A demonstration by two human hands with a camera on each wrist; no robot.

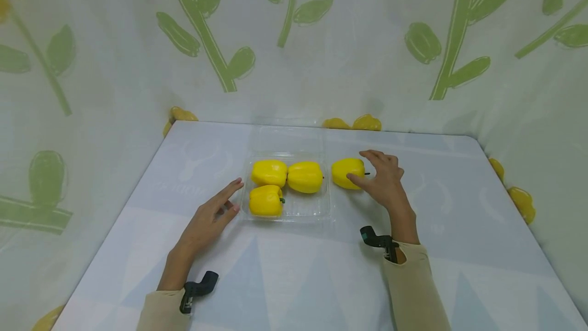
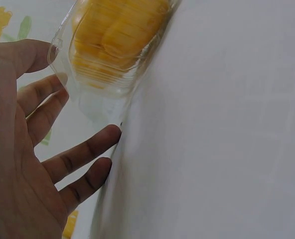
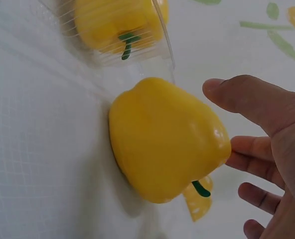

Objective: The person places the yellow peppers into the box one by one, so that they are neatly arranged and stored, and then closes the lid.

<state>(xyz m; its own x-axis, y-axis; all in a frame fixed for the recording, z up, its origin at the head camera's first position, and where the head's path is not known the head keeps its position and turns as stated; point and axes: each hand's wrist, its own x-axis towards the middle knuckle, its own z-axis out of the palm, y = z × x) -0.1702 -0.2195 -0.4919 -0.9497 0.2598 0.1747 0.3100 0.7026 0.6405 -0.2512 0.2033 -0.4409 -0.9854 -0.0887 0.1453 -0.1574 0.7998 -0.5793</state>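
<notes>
Three yellow bell peppers point(image 1: 266, 201) lie in a clear plastic clamshell container point(image 1: 309, 209), two in the back row and one at front left. My left hand point(image 1: 209, 223) is at the container's left side, its fingertips against or very near the clear rim point(image 2: 63, 89). Just right of the container, another yellow bell pepper point(image 1: 345, 173) rests on the table, its green stem point(image 3: 201, 188) towards my right hand point(image 1: 383, 178). That hand reaches around this pepper with thumb and fingers spread apart. A gap shows between the thumb and the pepper in the right wrist view.
The container's clear lid point(image 1: 287, 139) stands open towards the back of the pale table point(image 1: 294, 269). Behind and around the table hangs a white cloth point(image 1: 344, 65) with green and yellow plant prints. A dark camera mount sits on each wrist.
</notes>
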